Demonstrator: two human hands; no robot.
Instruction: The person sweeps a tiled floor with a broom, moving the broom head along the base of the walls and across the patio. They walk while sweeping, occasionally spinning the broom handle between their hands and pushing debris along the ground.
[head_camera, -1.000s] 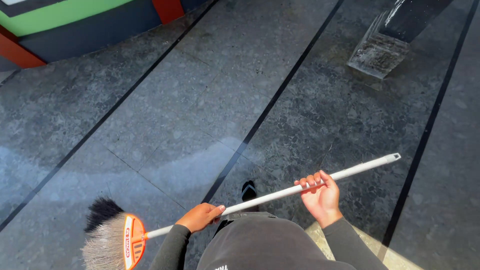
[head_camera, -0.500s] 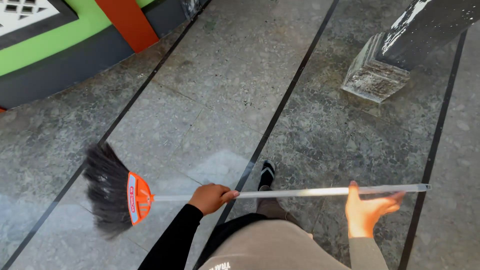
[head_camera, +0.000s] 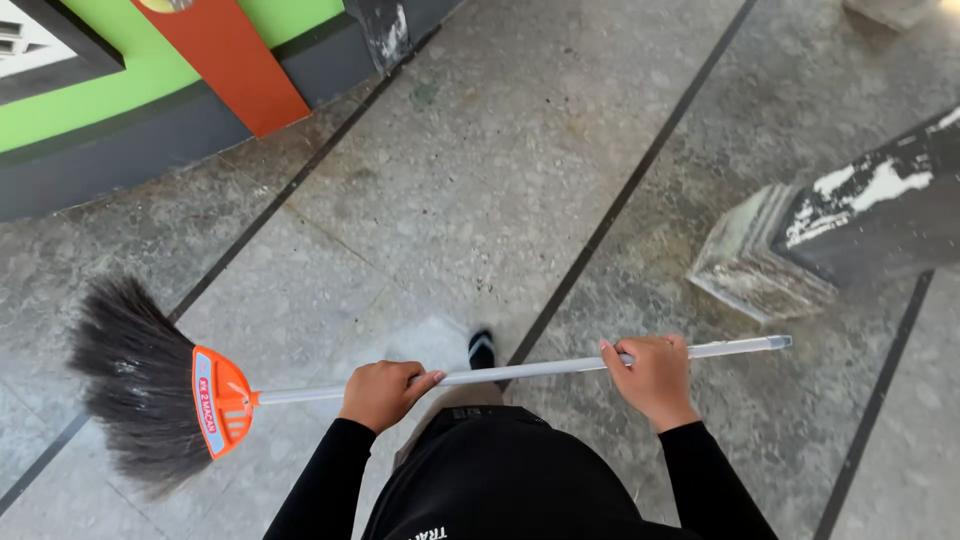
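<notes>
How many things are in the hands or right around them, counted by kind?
Broom, held by left hand and right hand: 1
Shoe: 1
Weathered pillar base: 1
Total: 3

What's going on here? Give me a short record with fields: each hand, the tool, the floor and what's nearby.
Left hand: left hand gripping the broom handle near the head
Right hand: right hand gripping the handle near its far end
Tool: broom, orange head, dark bristles fanned over the floor
Floor: grey speckled stone floor with dark lines
Nearby: worn pillar base; green and orange wall
Foot: shoe tip below the handle
</notes>
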